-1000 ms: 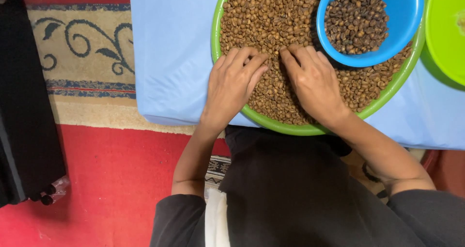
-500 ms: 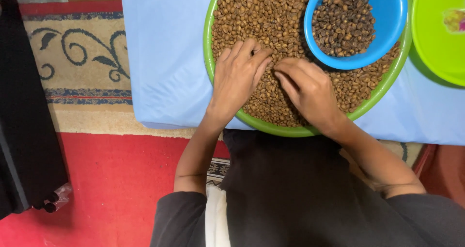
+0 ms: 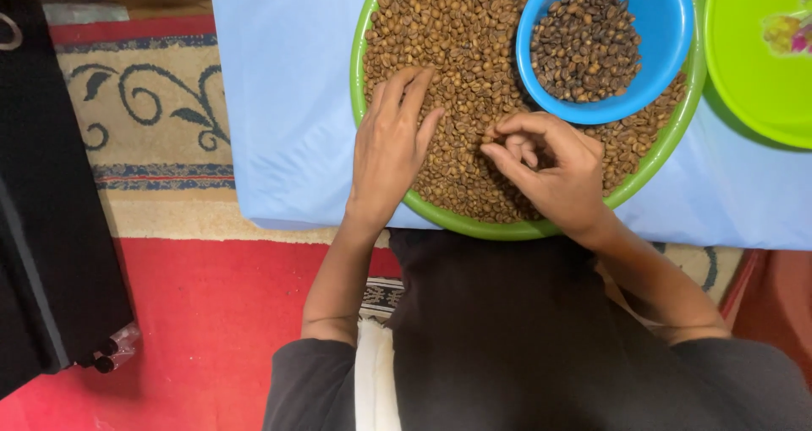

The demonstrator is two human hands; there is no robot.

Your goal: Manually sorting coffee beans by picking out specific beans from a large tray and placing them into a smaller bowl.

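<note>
A wide green tray (image 3: 507,226) full of light brown coffee beans (image 3: 461,38) rests on a table under a pale blue cloth (image 3: 283,101). A blue bowl (image 3: 668,25) with darker beans (image 3: 585,46) sits inside the tray at its upper right. My left hand (image 3: 389,148) lies flat on the beans at the tray's left side, fingers spread. My right hand (image 3: 550,169) is turned palm up over the beans, its thumb and fingertips pinched together; whether a bean is between them I cannot tell.
A second green tray (image 3: 753,67) lies at the right edge of the cloth. Below the table are a red mat (image 3: 194,321) and a patterned beige rug (image 3: 144,109). A black object (image 3: 51,228) stands at the far left.
My right hand has lifted off the beans, turned over and curled its fingers into a pinch. My left hand has slid a little to the left and spread flat.
</note>
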